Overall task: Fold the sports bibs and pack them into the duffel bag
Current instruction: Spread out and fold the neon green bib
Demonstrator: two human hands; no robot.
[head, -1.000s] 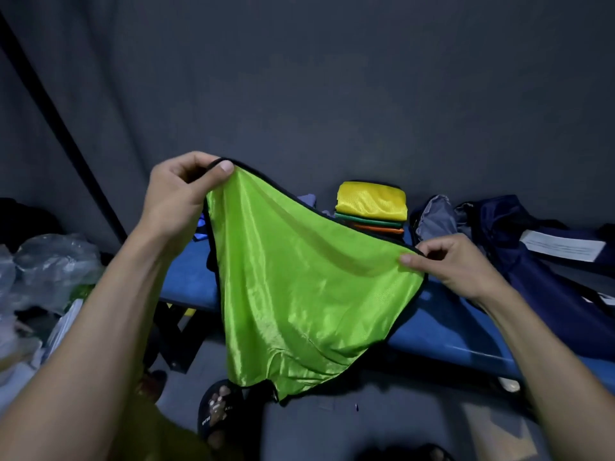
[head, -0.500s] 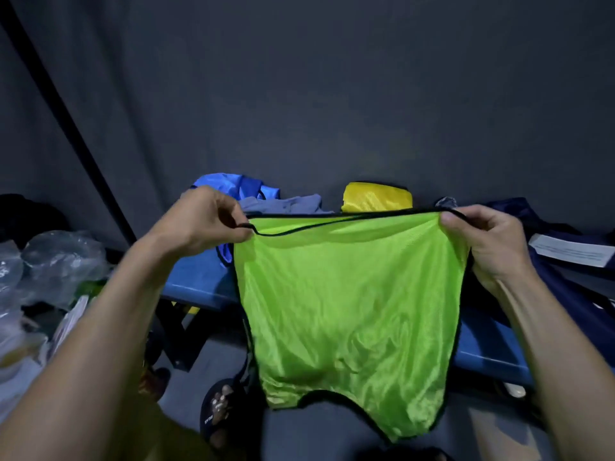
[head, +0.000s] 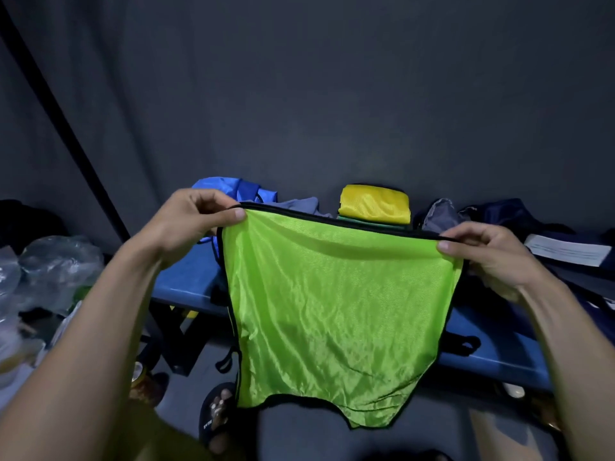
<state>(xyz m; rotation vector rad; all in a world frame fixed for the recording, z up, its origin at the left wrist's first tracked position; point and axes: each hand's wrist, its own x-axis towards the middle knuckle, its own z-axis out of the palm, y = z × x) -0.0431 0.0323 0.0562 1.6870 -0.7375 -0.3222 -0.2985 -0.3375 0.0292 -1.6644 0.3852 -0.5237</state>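
Air above the blue bench, open on all sides of the hanging cloth; dark wall behind, bench edge running left to right beneath, floor below. Lime-green bib held up in front of the bench, stretched flat between both hands along its black-trimmed top edge, lower hem hanging free with a curved cut-out at the bottom. Shiny mesh fabric, lightly creased, black piping round the border. Left hand pinching the top left corner, thumb laid over the trim, fingers curled behind. Right hand pinching the top right corner the same way, thumb on the front face.

Behind the bib on the bench: stack of folded bibs, yellow on top with green beneath; crumpled blue bibs to the left; dark navy duffel bag to the right, partly hidden by the right hand, a white paper lying on it. Clear plastic bags heaped at far left. Sandalled foot on the floor under the hem.
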